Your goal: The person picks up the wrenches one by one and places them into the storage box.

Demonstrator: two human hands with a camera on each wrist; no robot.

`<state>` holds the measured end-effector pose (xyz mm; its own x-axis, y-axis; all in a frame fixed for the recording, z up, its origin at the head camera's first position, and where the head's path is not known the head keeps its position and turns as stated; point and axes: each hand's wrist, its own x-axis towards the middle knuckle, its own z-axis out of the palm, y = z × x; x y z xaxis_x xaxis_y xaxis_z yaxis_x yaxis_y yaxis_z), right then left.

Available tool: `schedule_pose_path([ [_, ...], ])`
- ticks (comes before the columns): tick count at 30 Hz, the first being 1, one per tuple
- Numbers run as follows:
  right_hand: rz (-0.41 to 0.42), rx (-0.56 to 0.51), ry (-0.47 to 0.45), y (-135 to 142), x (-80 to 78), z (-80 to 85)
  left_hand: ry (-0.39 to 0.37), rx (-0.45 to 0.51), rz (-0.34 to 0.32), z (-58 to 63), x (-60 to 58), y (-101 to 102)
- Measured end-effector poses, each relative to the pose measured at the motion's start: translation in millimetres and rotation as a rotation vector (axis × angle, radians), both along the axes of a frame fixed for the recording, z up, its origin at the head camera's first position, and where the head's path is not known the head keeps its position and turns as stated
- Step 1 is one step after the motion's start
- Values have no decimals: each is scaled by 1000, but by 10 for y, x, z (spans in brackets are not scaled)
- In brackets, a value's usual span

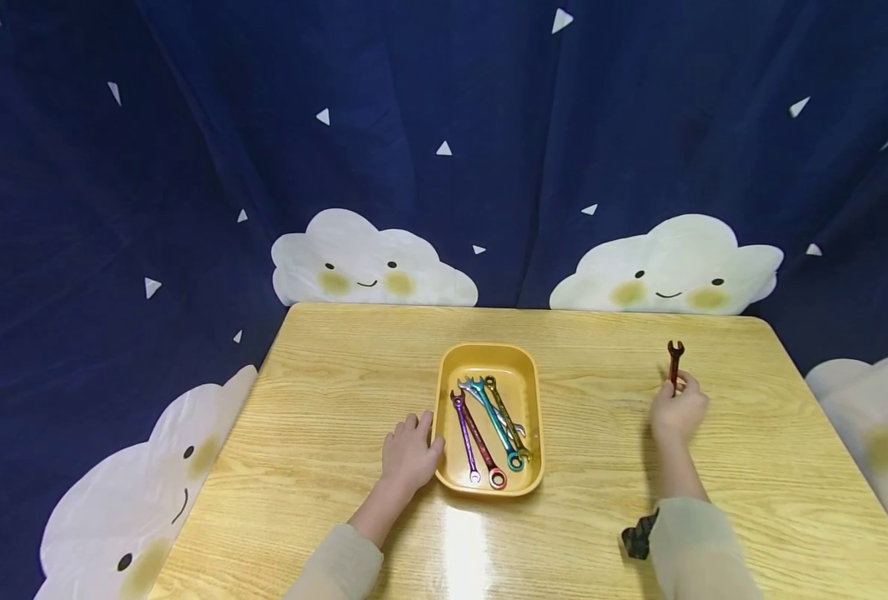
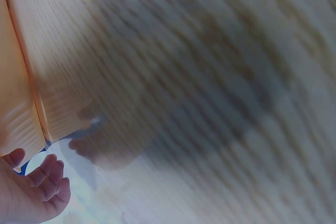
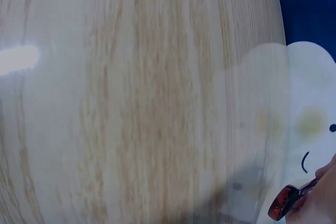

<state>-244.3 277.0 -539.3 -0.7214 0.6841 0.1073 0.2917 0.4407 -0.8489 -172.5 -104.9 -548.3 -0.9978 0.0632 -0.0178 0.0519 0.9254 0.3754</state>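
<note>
A dark red combination wrench (image 1: 674,360) is held in my right hand (image 1: 678,412) above the right side of the table, its open end pointing away from me. In the right wrist view its reddish ring end (image 3: 283,203) sticks out of the hand at the lower right. My left hand (image 1: 409,454) rests beside the yellow tray (image 1: 444,417), its thumb at the left rim and its fingers loosely bent. Inside the tray lie several wrenches: purple (image 1: 465,437), red (image 1: 481,446), teal (image 1: 498,421), gold (image 1: 505,415) and a silver one partly covered.
The wooden table (image 1: 338,375) reaches back to a dark blue curtain (image 1: 489,83) with white clouds and triangles. A black device (image 1: 639,537) sits at my right wrist by the sleeve. Bright glare lies on the tabletop in front of the tray.
</note>
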Motion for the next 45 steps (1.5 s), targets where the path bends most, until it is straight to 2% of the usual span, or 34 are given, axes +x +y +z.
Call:
schedule_pose_path([
  [9, 46, 8, 71, -185, -14, 110, 8, -9, -1, 0, 1, -1],
  [26, 100, 68, 95, -477, -48, 307, 5, -26, -1, -1, -13, 0],
  [45, 203, 47, 149, -891, -30, 400, 13, -33, 1, 11, -17, 2],
])
